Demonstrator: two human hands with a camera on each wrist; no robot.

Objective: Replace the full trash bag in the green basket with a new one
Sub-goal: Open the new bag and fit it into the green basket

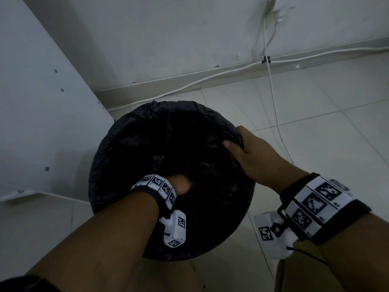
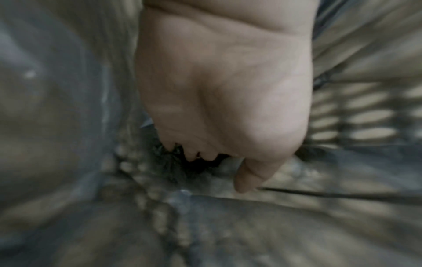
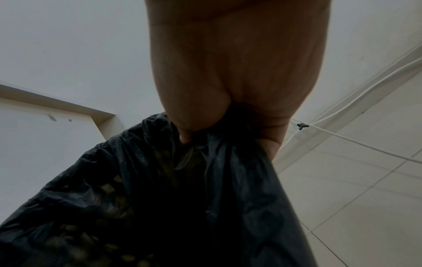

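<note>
Head view: round basket lined with a thin, crinkled black plastic trash bag point(image 1: 130, 144) stands on the pale tiled floor point(image 1: 315, 123), at roughly centre frame. The bag's edge is folded over the rim all the way round, so the basket's own colour does not show here. The lattice wall of the basket point(image 2: 365, 115) shows only in the left wrist view, as rows of light oval openings seen through the film at 3 o'clock.

Right hand point(image 1: 254, 157): at 3 o'clock on the rim. Thumb lies inside the opening, the other fingers go over the outside; bag edge gathered and pinched between them. Right wrist view confirms it: the fingers point(image 3: 271, 144) are clenched on a bunch of black film, which hangs down from the grip in folds.

Left hand point(image 1: 181, 184): reaches down into the bag's opening from 6 o'clock, wrist at about rim level, fingers out of sight from the head camera. Left wrist view is blurred; the palm faces the camera, fingertips point down toward the dark bottom of the bag, thumb sticks out to the lower right. Fingers look bent at the tips, but whether they grasp the film or anything else cannot be told.

Both wrists carry black straps with white marker blocks point(image 1: 315, 199) and a white camera housing point(image 1: 174, 228).

Surroundings: white cabinet panel point(image 1: 42, 102) at 9 o'clock of the basket, close to it; white wall point(image 1: 168, 39) at 12 o'clock; white cables point(image 1: 271, 85) run along the skirting and across the floor at 1 to 2 o'clock.
</note>
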